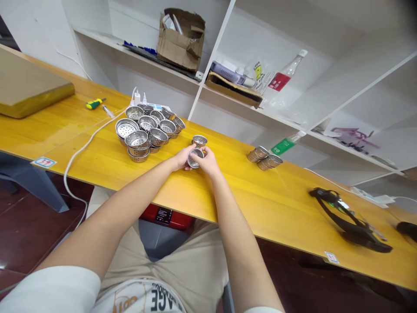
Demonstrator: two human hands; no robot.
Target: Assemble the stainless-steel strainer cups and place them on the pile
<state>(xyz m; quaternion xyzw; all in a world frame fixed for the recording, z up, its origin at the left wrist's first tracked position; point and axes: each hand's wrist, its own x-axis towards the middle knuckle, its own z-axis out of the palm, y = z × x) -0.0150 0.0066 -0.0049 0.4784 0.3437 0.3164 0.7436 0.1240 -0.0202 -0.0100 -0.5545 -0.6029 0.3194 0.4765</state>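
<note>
one held cup (196, 163), mouth twd cam

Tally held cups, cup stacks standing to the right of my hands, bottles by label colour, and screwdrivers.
Held cup: 1
Cup stacks, right side: 2
Red-label bottle: 1
Green-label bottle: 1
Screwdriver: 1
Total: 6

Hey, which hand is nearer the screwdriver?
Left. The left hand is to the right of the screwdriver; the right hand is farther right, across the cup both hold.
</note>
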